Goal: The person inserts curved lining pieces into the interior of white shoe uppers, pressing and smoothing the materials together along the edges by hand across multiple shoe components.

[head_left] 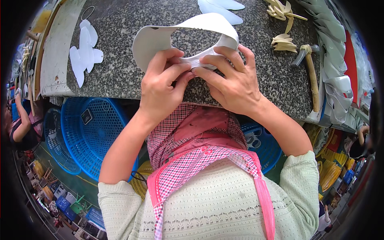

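Observation:
A white shoe upper point(150, 42), bent into an open loop, is held up over the near part of the speckled stone tabletop point(120, 60). My left hand point(162, 86) pinches its near edge between thumb and fingers. Close beside it, my right hand point(236, 82) grips the same edge, and the thumbs and fingertips nearly meet there. The fingers hide the exact spot being pressed. The loop's far side arches up and away from me.
Flat white cut pieces point(85, 50) lie at left, others point(220, 7) at the far edge. Tan strips point(283, 43) and a wooden-handled hammer point(311, 76) lie right, beside a row of white uppers point(334, 56). Blue baskets point(66, 120) stand below. People are at both sides.

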Demonstrator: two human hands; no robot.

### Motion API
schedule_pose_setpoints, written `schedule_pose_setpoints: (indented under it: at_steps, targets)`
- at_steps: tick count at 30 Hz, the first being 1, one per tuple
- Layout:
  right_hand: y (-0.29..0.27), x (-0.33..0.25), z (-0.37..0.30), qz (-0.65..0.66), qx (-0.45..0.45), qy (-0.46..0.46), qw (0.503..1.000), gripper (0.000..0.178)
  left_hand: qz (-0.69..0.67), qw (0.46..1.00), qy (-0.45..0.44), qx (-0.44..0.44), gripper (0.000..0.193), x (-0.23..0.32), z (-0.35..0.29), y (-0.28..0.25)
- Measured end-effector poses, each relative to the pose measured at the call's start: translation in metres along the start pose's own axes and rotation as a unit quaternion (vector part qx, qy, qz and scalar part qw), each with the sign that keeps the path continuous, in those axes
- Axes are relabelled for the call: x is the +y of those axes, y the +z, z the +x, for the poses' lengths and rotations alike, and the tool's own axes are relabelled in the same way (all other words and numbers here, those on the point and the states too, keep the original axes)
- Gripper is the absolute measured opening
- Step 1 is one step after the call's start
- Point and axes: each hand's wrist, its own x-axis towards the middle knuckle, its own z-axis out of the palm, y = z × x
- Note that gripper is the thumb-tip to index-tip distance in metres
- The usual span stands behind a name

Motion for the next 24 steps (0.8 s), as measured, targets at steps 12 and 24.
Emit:
schedule_pose_setpoints:
  at_steps: [12,24]
  targets:
    - [0.000,-0.004,0.004,-0.027,-0.007,-0.034,0.999,0.025,0.159,0.983,0.078,-0.048,0.008,-0.009,0.032,-0.011]
    - [0.003,-0.003,0.002,-0.010,0.004,-0.008,1.000,0.017,0.091,0.976,0.194,-0.031,0.011,-0.021,0.008,-0.007]
